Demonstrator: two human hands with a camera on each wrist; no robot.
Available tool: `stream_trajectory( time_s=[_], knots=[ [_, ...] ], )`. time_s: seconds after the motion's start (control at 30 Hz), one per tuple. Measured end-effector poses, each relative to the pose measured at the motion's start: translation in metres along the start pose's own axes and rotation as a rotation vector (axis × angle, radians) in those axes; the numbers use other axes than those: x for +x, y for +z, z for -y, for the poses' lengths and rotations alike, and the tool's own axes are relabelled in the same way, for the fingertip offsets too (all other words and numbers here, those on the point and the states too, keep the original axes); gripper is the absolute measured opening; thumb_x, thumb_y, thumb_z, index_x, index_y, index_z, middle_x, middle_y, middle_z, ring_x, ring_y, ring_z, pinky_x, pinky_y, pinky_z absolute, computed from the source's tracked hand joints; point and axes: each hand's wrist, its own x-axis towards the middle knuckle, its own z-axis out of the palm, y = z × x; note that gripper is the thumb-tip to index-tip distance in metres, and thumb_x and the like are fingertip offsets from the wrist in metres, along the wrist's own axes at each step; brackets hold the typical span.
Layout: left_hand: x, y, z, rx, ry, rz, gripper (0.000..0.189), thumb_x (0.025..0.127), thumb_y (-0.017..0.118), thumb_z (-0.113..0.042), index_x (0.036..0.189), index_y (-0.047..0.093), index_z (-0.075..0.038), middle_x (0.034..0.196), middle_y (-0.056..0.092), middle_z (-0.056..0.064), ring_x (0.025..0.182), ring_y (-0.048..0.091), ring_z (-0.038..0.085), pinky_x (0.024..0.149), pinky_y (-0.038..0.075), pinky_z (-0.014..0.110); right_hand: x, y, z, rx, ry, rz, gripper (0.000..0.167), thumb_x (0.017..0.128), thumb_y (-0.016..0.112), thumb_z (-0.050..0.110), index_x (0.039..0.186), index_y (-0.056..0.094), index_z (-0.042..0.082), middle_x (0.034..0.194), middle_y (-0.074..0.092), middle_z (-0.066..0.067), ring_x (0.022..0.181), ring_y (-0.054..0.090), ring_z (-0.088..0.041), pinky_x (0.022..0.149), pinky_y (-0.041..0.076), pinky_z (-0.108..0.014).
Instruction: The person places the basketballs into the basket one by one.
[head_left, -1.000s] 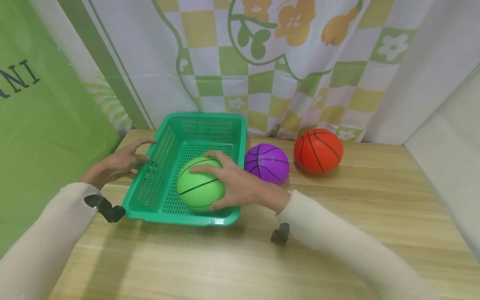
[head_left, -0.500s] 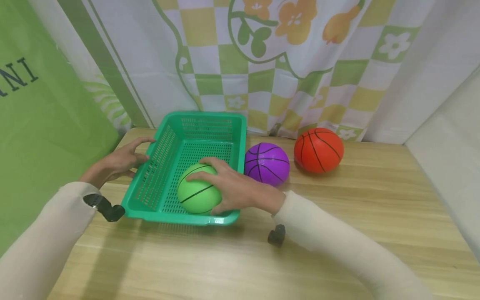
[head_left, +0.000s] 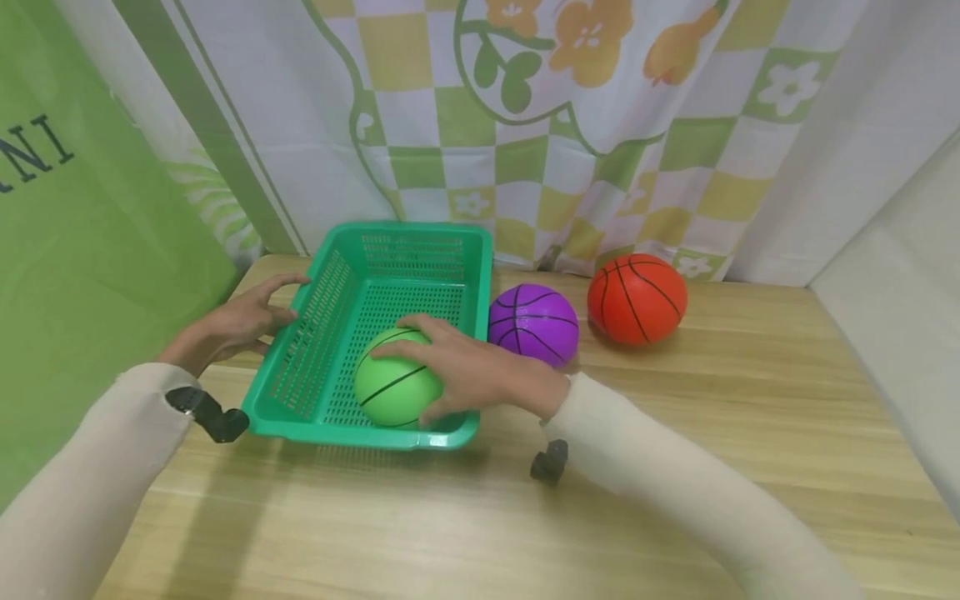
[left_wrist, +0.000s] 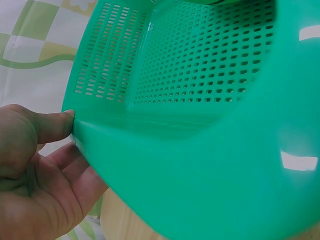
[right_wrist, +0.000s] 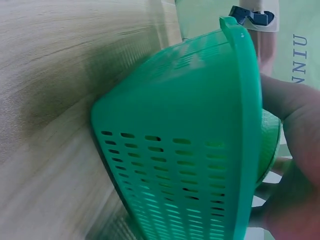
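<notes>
A green plastic basket (head_left: 480, 275) with slotted walls stands on the wooden table. My left hand (head_left: 242, 321) is at its left rim; in the left wrist view the thumb rests on the rim edge, while the other fingers reach behind the outer wall. A small light-green basketball (head_left: 392, 385) sits in the front right part of the basket. My right hand (head_left: 468, 367) reaches over the right rim and grips this ball, its fingers spread over the top and the thumb on the near side. In the right wrist view the basket wall hides most of the ball (right_wrist: 268, 142).
Just right of the basket lies a purple basketball (head_left: 534, 325). Farther right, near the table's back edge, is a red basketball (head_left: 637, 300). A patterned curtain (head_left: 465, 125) hangs behind the table (head_left: 675, 433), and green cloth (head_left: 90, 250) hangs on the left.
My right hand and the green ball have shifted slightly down, toward the basket's front right corner. They hardly move in the last half second. The left hand and basket stay in place.
</notes>
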Motion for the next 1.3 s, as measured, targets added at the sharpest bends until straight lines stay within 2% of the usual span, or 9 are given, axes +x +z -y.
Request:
stream_trajectory(
  time_s=[0.13, 0.33, 0.6, 0.8, 1.03, 1.17, 1.3],
  knots=[
    [0.002, 0.003, -0.002, -0.001, 0.0, 0.007, 0.067, 0.107, 0.036, -0.001, 0.161, 0.002, -0.019, 0.146, 0.03, 0.043, 0.121, 0.051, 0.051, 0.088, 0.053, 0.057, -0.003, -0.004, -0.001, 0.011, 0.013, 0.004, 0.092, 0.078, 0.087, 0.033, 0.155, 0.036, 0.034, 0.161, 0.017, -0.01, 0.143, 0.023, -0.03, 0.099, 0.046, -0.051],
    [0.002, 0.006, -0.003, 0.013, -0.004, 0.016, 0.067, 0.107, 0.036, -0.003, 0.162, 0.001, -0.019, 0.146, 0.029, 0.044, 0.125, 0.046, 0.055, 0.09, 0.051, 0.059, -0.009, -0.007, -0.002, 0.023, 0.004, 0.002, 0.088, 0.082, 0.084, 0.033, 0.156, 0.036, 0.028, 0.159, 0.021, -0.014, 0.142, 0.028, -0.031, 0.102, 0.044, -0.049],
    [0.0, 0.006, 0.0, -0.018, 0.009, 0.016, 0.067, 0.106, 0.037, -0.002, 0.161, 0.001, -0.017, 0.142, 0.035, 0.043, 0.117, 0.055, 0.046, 0.09, 0.052, 0.058, -0.019, -0.02, -0.006, 0.108, -0.007, -0.028, 0.087, 0.084, 0.083, 0.035, 0.156, 0.035, 0.02, 0.152, 0.033, -0.01, 0.133, 0.04, -0.022, 0.104, 0.043, -0.041],
    [0.0, 0.004, 0.001, -0.009, 0.011, 0.009, 0.067, 0.107, 0.038, -0.004, 0.161, 0.002, -0.018, 0.139, 0.04, 0.042, 0.114, 0.059, 0.043, 0.088, 0.053, 0.056, -0.028, -0.033, -0.01, 0.135, -0.042, -0.071, 0.084, 0.087, 0.081, 0.035, 0.155, 0.036, 0.016, 0.15, 0.035, -0.008, 0.135, 0.037, -0.018, 0.107, 0.039, -0.038],
    [-0.001, 0.0, 0.0, 0.018, 0.009, 0.017, 0.067, 0.107, 0.037, -0.004, 0.161, 0.0, -0.018, 0.143, 0.034, 0.043, 0.121, 0.052, 0.047, 0.09, 0.052, 0.057, -0.043, -0.047, -0.017, 0.125, -0.074, -0.081, 0.081, 0.09, 0.076, 0.038, 0.156, 0.035, 0.015, 0.152, 0.037, -0.006, 0.138, 0.036, -0.017, 0.109, 0.037, -0.037],
    [-0.001, 0.0, -0.001, 0.036, 0.008, 0.019, 0.067, 0.107, 0.036, -0.003, 0.161, -0.001, -0.017, 0.146, 0.029, 0.043, 0.125, 0.048, 0.051, 0.092, 0.05, 0.058, -0.053, -0.053, -0.021, 0.163, -0.107, -0.096, 0.077, 0.092, 0.073, 0.038, 0.155, 0.037, 0.011, 0.153, 0.039, -0.005, 0.139, 0.034, -0.016, 0.11, 0.035, -0.037],
    [-0.001, 0.001, -0.001, 0.041, 0.007, 0.02, 0.067, 0.108, 0.036, -0.004, 0.161, -0.003, -0.017, 0.145, 0.03, 0.044, 0.124, 0.049, 0.051, 0.092, 0.05, 0.059, -0.063, -0.057, -0.027, 0.204, -0.127, -0.111, 0.074, 0.094, 0.068, 0.043, 0.153, 0.039, 0.008, 0.152, 0.042, -0.005, 0.139, 0.036, -0.018, 0.112, 0.034, -0.038]
  ],
)
